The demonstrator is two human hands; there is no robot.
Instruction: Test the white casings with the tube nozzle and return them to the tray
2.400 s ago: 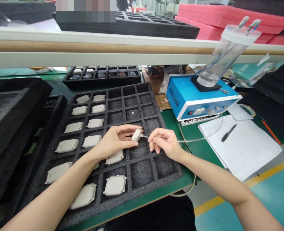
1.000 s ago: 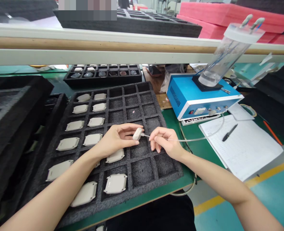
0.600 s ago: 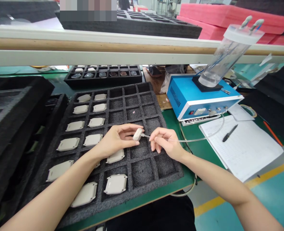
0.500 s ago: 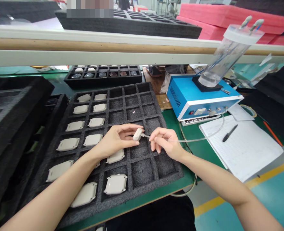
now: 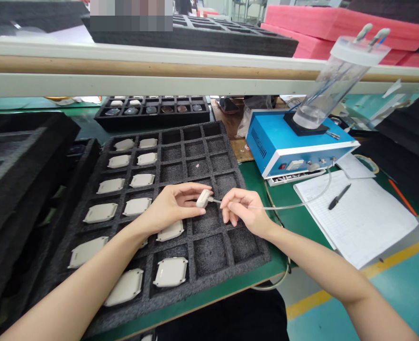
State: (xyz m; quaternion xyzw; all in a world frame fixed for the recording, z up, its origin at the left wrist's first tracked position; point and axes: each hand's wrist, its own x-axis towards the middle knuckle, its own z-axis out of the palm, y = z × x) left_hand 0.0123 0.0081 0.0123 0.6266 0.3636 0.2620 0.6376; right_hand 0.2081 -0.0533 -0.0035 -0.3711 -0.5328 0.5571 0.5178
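Observation:
Between the thumb and fingers of my left hand (image 5: pixel 170 208) is a beige watch case (image 5: pixel 203 198), held edge-on above the foam tray. My right hand (image 5: pixel 247 210) pinches a thin clear tube (image 5: pixel 284 207), whose tip meets the side of the case. From my right hand the tube curves back to the front of a blue machine (image 5: pixel 302 144). Under both hands lies the black foam tray (image 5: pixel 209 279) with square pockets. Similar beige cases, such as a near one (image 5: pixel 171 272), lie in its left and middle pockets; several right-hand pockets hold nothing.
A clear cylinder (image 5: pixel 332 83) stands tilted on the blue machine. Papers (image 5: pixel 366 218) with a black pen (image 5: pixel 339 197) lie at right. Stacked foam trays (image 5: pixel 28 156) rise at left. A white shelf edge (image 5: pixel 159 85) crosses above, with another small tray (image 5: pixel 152 116) beneath it.

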